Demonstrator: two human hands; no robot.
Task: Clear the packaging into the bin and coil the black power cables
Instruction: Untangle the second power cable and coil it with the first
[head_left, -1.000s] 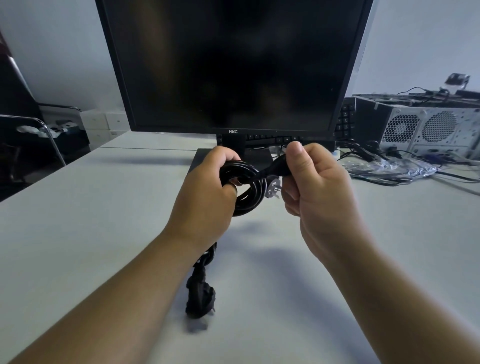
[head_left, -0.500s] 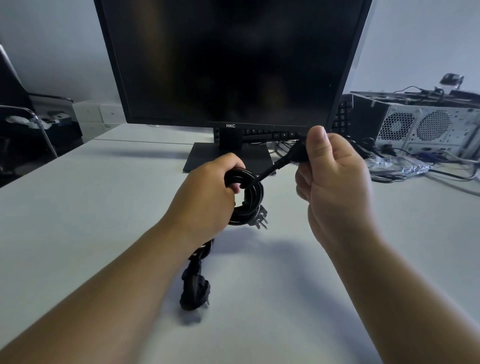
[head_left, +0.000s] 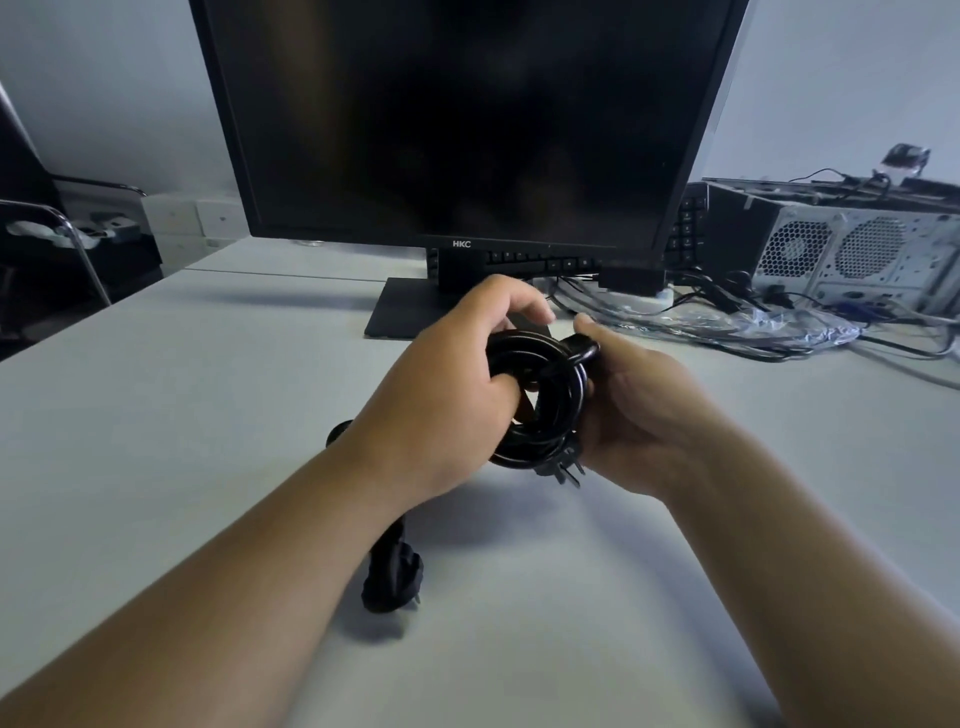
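A black power cable (head_left: 550, 410) is wound into a small coil above the white table (head_left: 156, 415). My left hand (head_left: 447, 400) grips the coil from the left, fingers curled through its loops. My right hand (head_left: 639, 415) holds the coil's right side, thumb on the cable end at the top. A plug with metal prongs (head_left: 566, 470) sticks out below the coil. A second black cable bundle (head_left: 392, 571) lies on the table under my left forearm, partly hidden. Clear plastic packaging (head_left: 769, 325) lies at the right, near the computer case.
A black HKC monitor (head_left: 467, 119) stands right behind my hands on its flat base (head_left: 400, 312). A keyboard leans behind it. An open computer case (head_left: 852, 249) and loose cables fill the right rear. A chair (head_left: 52, 228) stands at the left edge.
My right hand has come back from the upper right to the coil, laying the cable end against it. The coil has turned to face the camera more.
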